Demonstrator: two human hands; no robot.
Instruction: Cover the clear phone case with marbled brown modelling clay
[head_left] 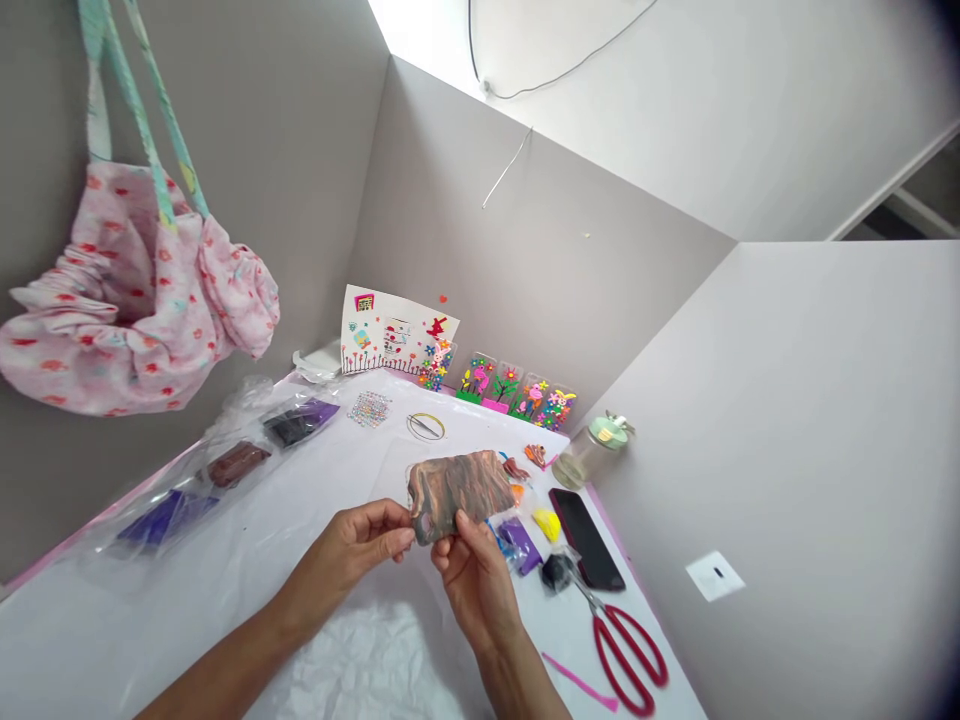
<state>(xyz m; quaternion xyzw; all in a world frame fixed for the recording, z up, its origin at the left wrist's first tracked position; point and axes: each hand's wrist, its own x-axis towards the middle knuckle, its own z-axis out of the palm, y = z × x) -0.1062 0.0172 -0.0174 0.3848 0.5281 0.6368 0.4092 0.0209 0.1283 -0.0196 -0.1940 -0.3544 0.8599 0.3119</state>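
A phone case [465, 490], covered in brown, grey and black marbled streaks, is held up over the white table, its camera hole at the lower left. My right hand [478, 580] grips its lower edge, thumb on the front and fingers behind. At the case's left end my left hand [367, 535] pinches the corner near the hole, thumb and forefinger closed on it. Just right of the case lie pieces of clay: a purple one [520, 545], a yellow one [547, 523] and a wrapped black one [556, 572].
Red-handled scissors [630, 655] and a black phone [587, 540] lie at the right, near a glass jar [589, 455]. Clay in plastic bags [238, 464] runs along the left. Beads [369, 408] and a wire coil [426, 426] lie behind. Decorated cases [504, 385] lean against the wall.
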